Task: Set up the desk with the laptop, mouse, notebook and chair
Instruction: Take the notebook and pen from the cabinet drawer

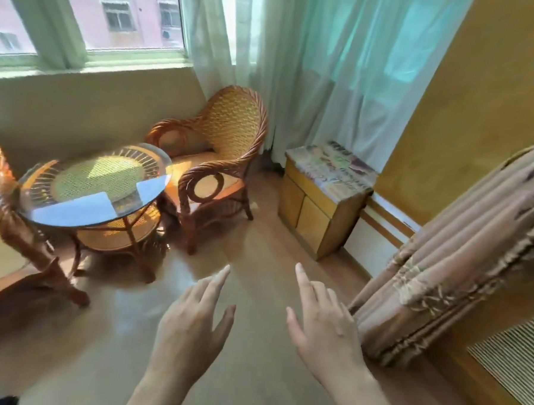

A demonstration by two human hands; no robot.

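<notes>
A wicker armchair stands on the wooden floor below the window, facing a round glass-topped wicker table. My left hand and my right hand are both stretched out in front of me above the floor, palms down, fingers apart and holding nothing. Both hands are well short of the armchair. No laptop, mouse or notebook is in view.
A second wicker chair shows partly at the left edge. A small wooden cabinet topped with printed paper stands by the curtain. A bunched brown curtain hangs at the right, with a slatted grille below it.
</notes>
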